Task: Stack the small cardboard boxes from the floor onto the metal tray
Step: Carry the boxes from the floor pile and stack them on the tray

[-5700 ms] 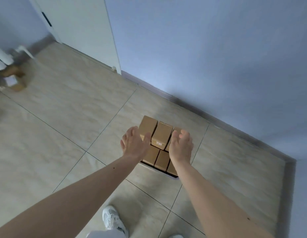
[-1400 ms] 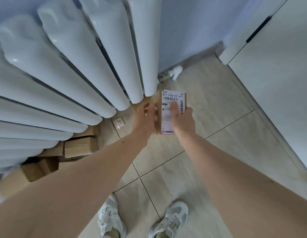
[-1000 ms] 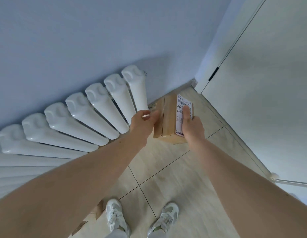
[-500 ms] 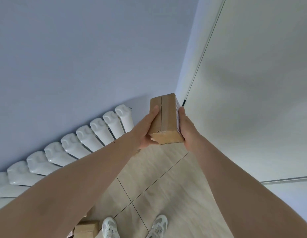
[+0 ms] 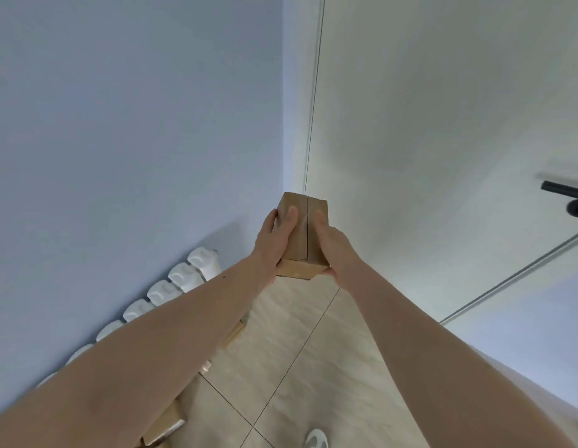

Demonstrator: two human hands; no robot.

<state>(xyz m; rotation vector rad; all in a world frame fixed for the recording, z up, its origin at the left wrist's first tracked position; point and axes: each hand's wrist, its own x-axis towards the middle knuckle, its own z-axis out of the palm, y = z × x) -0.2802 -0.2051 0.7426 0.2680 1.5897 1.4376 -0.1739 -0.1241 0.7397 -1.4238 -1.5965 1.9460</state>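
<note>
I hold a small cardboard box [image 5: 305,234] out in front of me at arm's length, well above the tiled floor [image 5: 281,367], with both hands clamped on it from either side. It is plain brown, longer than it is wide, and turned so one long face looks up at me; a straight dark seam runs down the middle of that face where the two flaps meet, and the short end nearest me shows as a lighter tan panel. My left hand [image 5: 272,244] wraps its left side, thumb lying across the top face and the other fingers tucked behind the far edge; my right hand [image 5: 332,248] grips the right side the same way, thumb on top just right of the seam (the rest of those fingers are hidden behind the box). Beyond the box a pale blue wall [image 5: 135,140] meets a white door [image 5: 442,140], whose black handle [image 5: 568,198] shows at the right edge. Low on the left a white radiator [image 5: 171,289] runs along the wall, partly covered by my left forearm, and under that arm a few more cardboard boxes [image 5: 164,428] sit on the floor. The toe of one white shoe [image 5: 316,439] shows at the bottom edge.
</note>
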